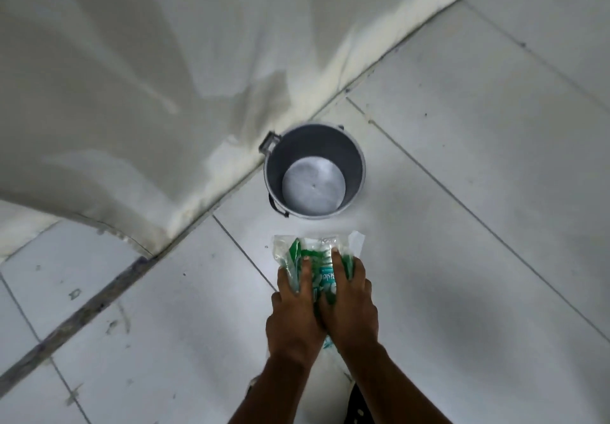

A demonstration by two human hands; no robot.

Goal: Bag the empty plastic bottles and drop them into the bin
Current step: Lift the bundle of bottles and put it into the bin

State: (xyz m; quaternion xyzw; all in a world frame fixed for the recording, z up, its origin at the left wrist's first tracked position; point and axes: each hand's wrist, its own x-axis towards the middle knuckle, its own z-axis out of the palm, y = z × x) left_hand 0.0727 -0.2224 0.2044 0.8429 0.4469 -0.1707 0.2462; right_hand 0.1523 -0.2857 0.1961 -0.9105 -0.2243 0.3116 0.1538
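Note:
A clear plastic bag (317, 252) holds crushed bottles with green labels. Both hands grip it from above, side by side: my left hand (293, 314) on its left part, my right hand (351, 304) on its right part, fingers spread over the plastic. The bag's far end sticks out beyond my fingertips, and its near end is hidden under my hands. Just beyond the bag stands a grey round bin (315, 172) with nothing inside, its bare bottom showing and black handles on its left rim.
The bin stands on a white tiled floor (462, 225) next to a white wall (132, 77) that runs diagonally from lower left to upper right. A dark strip (92, 308) crosses the tiles at the left.

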